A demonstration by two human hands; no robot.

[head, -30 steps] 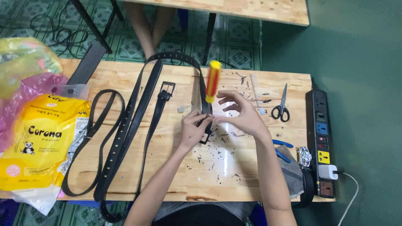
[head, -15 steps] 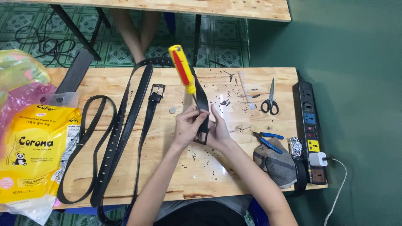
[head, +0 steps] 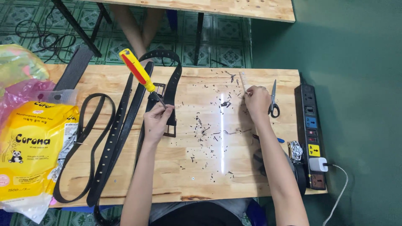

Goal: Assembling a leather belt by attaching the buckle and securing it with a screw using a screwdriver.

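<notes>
On my bench (head: 234, 167) I count one screwdriver (head: 138, 75) with a red and yellow handle, one pair of scissors (head: 273, 98) and one black power strip (head: 312, 134). There are several black belts (head: 109, 142), at least three, overlapping too much to number exactly. One yellow packet (head: 31, 146) lies at the left.

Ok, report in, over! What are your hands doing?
Left hand grips screwdriver, tip by belt buckle. Right hand reaches to far edge, beside scissors. Black scraps litter table.

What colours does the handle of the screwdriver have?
The screwdriver handle is yellow with red, seen in the head view.
</notes>
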